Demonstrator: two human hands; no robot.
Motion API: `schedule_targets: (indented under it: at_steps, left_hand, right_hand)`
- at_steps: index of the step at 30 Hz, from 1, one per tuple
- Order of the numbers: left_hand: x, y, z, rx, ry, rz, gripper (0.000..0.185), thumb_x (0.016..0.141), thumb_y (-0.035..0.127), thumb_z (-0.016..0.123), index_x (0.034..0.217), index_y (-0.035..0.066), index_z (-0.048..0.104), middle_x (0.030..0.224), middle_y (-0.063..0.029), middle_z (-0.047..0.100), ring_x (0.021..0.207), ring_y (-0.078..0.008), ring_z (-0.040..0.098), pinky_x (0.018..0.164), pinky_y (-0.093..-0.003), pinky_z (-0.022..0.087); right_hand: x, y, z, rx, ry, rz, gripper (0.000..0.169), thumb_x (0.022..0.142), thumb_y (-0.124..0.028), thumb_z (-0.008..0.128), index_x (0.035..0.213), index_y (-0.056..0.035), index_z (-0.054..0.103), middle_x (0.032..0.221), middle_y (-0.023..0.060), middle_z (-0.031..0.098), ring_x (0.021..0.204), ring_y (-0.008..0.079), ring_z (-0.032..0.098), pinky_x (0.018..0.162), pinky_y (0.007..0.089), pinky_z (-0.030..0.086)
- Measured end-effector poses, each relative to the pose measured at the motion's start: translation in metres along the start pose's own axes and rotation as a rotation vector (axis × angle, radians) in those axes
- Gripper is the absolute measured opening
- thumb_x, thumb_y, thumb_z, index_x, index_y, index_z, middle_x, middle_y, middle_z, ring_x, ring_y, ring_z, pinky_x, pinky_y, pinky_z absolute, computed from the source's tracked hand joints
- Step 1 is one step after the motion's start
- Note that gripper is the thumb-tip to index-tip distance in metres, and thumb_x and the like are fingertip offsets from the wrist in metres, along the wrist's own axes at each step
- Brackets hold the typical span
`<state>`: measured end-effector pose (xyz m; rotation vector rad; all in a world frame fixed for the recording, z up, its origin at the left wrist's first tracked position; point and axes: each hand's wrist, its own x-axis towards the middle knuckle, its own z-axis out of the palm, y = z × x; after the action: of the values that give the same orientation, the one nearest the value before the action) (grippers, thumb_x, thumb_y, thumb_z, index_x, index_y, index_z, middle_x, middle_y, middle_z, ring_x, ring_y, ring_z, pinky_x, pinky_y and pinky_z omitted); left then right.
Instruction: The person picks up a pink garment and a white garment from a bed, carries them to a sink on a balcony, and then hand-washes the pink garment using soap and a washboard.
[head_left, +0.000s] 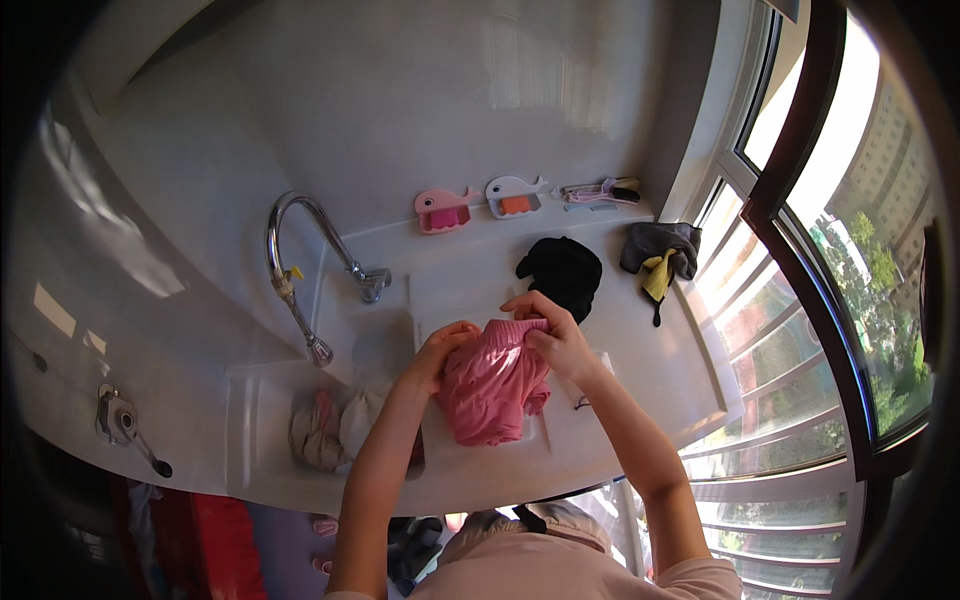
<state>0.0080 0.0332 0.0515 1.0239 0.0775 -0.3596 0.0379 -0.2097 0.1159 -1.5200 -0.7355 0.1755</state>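
Note:
Pink shorts or trousers with a gathered elastic waistband (491, 390) hang between my two hands over the white sink counter. My left hand (448, 352) grips the waistband's left side, its fingers partly hidden by the cloth. At the right end of the band, my right hand (553, 334) pinches the fabric between thumb and fingers. Just beyond my right hand lies a bunched black cloth (564, 270). Left of my left forearm, the sink basin (382, 337) holds a white cloth (358, 420) and a beige one (315, 435), partly covered by my arm.
A curved chrome faucet (274, 240) reaches over the basin. Along the back ledge sit a pink whale soap dish (442, 201), a white whale soap dish (511, 187) and several brushes (604, 191). A grey cloth (660, 244) with a yellow part lies near the window (795, 300).

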Motion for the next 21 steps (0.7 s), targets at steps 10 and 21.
schedule_targets:
  at_steps: [10,21]
  left_hand:
    - [-0.048,0.083,0.094,0.204,-0.238,0.532,0.044,0.088,0.019,0.066,0.125,0.004,0.048,0.123,-0.0086,0.055,0.115,-0.0153,0.053,0.098,-0.0309,0.043]
    - [-0.07,-0.035,0.055,0.96,-0.171,0.15,0.081,0.075,0.02,0.08,0.141,0.004,0.036,0.13,-0.0049,0.054,0.115,-0.0167,0.053,0.097,-0.0339,0.045]
  right_hand:
    - [0.01,-0.085,0.014,0.073,0.091,-0.136,0.057,0.084,-0.011,0.072,0.134,0.0008,0.048,0.103,0.0021,0.065,0.096,0.009,0.058,0.088,0.0251,0.046]
    - [0.081,-0.158,0.008,0.835,0.152,0.051,0.025,0.089,-0.014,0.063,0.108,0.0015,0.061,0.098,0.0125,0.067,0.084,0.0216,0.067,0.074,0.0341,0.057]
